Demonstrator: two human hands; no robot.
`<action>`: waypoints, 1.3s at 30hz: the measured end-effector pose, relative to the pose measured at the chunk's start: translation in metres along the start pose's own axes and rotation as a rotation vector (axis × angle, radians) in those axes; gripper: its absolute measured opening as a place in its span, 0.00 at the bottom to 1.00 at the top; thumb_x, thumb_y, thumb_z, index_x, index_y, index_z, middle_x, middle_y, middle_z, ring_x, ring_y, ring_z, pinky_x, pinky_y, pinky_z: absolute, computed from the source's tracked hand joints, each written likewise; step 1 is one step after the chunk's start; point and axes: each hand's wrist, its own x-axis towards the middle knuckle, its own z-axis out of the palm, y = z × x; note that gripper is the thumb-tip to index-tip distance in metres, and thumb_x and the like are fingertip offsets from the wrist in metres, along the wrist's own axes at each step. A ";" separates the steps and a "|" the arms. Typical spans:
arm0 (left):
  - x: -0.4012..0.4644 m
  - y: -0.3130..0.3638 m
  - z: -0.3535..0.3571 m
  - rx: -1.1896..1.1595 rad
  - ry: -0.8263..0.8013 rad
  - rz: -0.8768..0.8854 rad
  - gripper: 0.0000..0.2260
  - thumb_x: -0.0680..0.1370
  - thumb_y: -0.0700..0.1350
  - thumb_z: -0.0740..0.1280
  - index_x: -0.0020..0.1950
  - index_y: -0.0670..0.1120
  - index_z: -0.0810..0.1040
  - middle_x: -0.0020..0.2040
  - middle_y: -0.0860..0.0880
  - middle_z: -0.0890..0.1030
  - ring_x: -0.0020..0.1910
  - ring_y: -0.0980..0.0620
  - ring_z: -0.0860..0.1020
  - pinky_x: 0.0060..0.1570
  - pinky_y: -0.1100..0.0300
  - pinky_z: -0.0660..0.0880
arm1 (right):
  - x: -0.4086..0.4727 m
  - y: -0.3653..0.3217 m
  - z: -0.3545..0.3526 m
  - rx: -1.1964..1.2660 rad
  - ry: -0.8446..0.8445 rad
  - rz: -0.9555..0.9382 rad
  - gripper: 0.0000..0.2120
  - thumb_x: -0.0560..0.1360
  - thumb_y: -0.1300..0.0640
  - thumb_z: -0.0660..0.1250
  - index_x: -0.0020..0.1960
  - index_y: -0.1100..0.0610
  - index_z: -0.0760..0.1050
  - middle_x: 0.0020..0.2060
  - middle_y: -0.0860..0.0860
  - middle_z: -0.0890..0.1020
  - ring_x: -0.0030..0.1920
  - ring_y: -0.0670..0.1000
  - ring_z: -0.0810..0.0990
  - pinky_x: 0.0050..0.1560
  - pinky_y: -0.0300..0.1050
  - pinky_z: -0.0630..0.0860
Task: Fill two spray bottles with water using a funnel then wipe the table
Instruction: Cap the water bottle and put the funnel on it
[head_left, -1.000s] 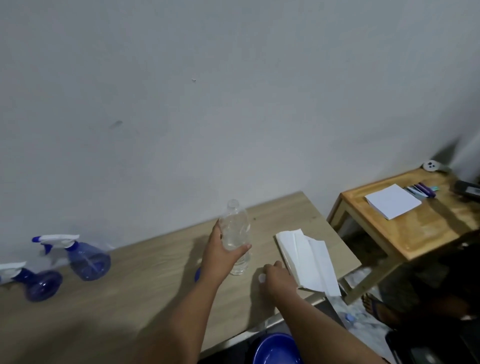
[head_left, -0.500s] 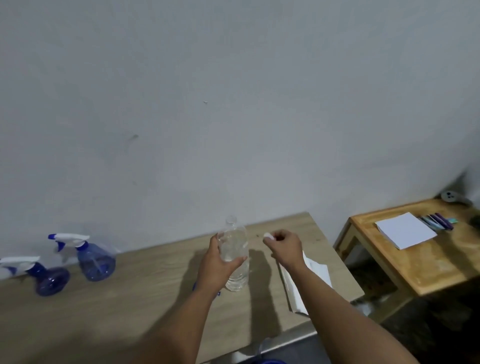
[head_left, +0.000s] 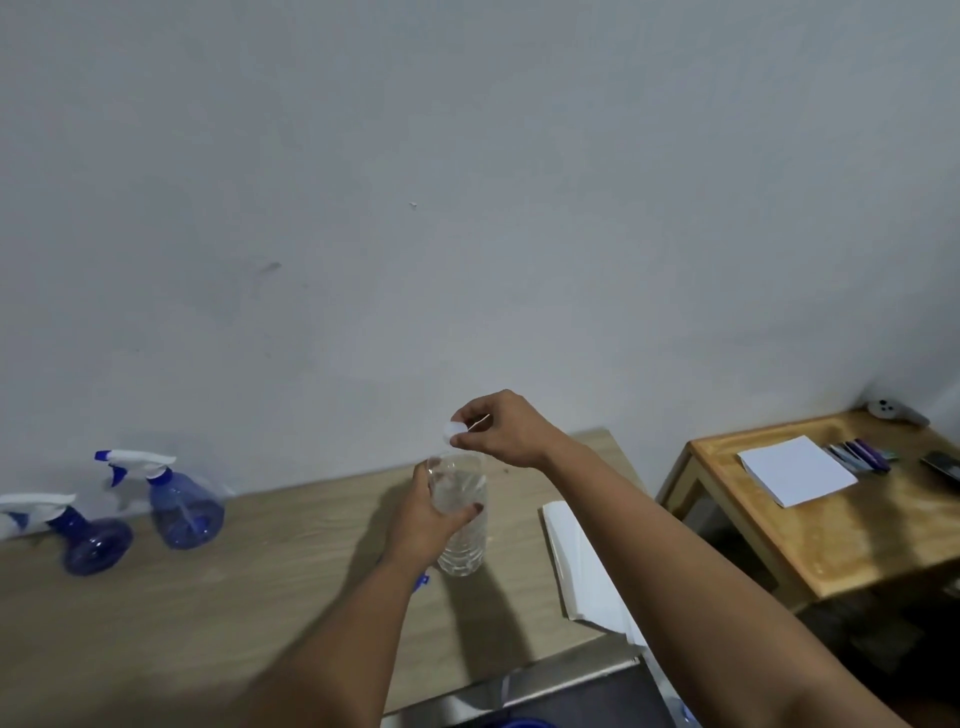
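left hand (head_left: 423, 517) grips the clear bottle (head_left: 462, 519) — no label readable — right hand (head_left: 498, 428) pinches its cap (head_left: 451, 429).

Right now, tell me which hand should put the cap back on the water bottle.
The right hand: it pinches the white cap just above the bottle's open neck, while the left hand grips the bottle's body, steadying it upright.

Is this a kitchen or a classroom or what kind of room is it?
Probably a plain room in a home, used as a small work corner; I can't be sure. A light wooden table stands against a bare white wall, and a small wooden side table holds white paper and pens.
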 end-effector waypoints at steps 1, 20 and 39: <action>0.000 0.001 -0.001 0.015 0.001 0.003 0.37 0.68 0.56 0.80 0.71 0.56 0.66 0.60 0.59 0.77 0.56 0.53 0.78 0.42 0.63 0.70 | -0.001 -0.001 0.000 0.000 0.002 0.000 0.11 0.75 0.53 0.79 0.55 0.55 0.87 0.48 0.45 0.87 0.48 0.47 0.87 0.47 0.36 0.76; 0.005 -0.005 0.003 0.108 0.006 -0.021 0.35 0.69 0.58 0.78 0.70 0.57 0.65 0.62 0.55 0.79 0.59 0.48 0.79 0.49 0.56 0.71 | -0.005 0.012 0.030 0.136 0.178 0.012 0.14 0.71 0.47 0.81 0.53 0.51 0.83 0.50 0.42 0.85 0.51 0.47 0.83 0.53 0.43 0.79; 0.020 -0.028 0.019 0.000 0.064 -0.021 0.39 0.59 0.70 0.76 0.64 0.65 0.63 0.56 0.58 0.82 0.52 0.50 0.82 0.50 0.46 0.81 | -0.011 0.029 0.058 0.332 0.283 -0.035 0.10 0.79 0.48 0.74 0.59 0.47 0.81 0.55 0.40 0.84 0.60 0.41 0.81 0.65 0.53 0.78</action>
